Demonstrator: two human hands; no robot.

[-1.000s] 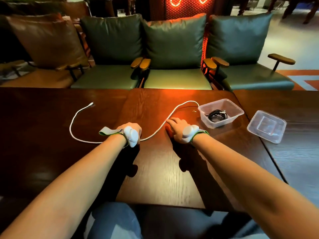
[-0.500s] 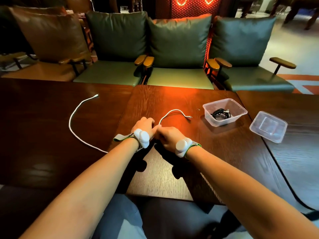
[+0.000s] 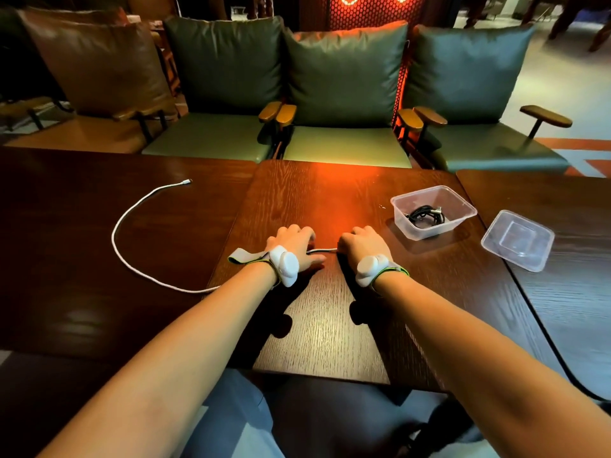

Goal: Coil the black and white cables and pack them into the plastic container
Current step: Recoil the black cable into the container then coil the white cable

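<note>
The white cable lies in a wide arc on the dark table, its far plug near the back left. A short straight stretch of it runs between my two hands. My left hand grips the cable with its fingers curled down over it. To the right, my right hand pinches the cable's near end. The clear plastic container stands at the right and holds the coiled black cable.
The container's clear lid lies on the table to the right of it. Green armchairs and a brown one line the table's far edge. A seam between table tops runs under my left hand.
My hands have drawn apart, pulling a short piece of white cable straight between them. The loop that lay beyond my right hand is gone, and the arc at the left has shrunk.
</note>
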